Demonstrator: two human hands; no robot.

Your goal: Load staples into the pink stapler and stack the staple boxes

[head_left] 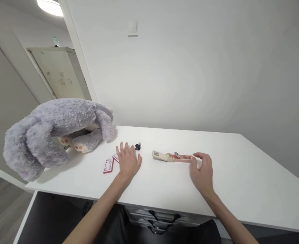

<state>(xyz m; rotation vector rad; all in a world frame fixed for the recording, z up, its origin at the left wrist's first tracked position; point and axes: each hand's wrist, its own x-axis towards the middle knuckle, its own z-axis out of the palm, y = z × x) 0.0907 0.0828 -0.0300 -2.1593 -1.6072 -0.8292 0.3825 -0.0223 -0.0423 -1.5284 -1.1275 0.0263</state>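
Note:
A long, narrow cream-and-pink hinged object (180, 160) lies opened out on the white table, its cream part to the left. A small silvery metal piece (177, 155) sticks up from its pink part. The thumb and fingers of my right hand (202, 173) close on its right end. My left hand (128, 163) is spread, palm down, partly covering a small red-and-white box (116, 157). A second red-and-white box (108, 165) lies just left of it. Beyond my left thumb sits a small black item (138, 146), too small to name.
A large grey-purple plush toy (63, 117) takes up the left end of the white table (170, 189). Drawers with black handles (164, 217) are under the front edge. Behind the table stands a wall with a light switch (132, 28); a metal cabinet (59, 73) is farther back.

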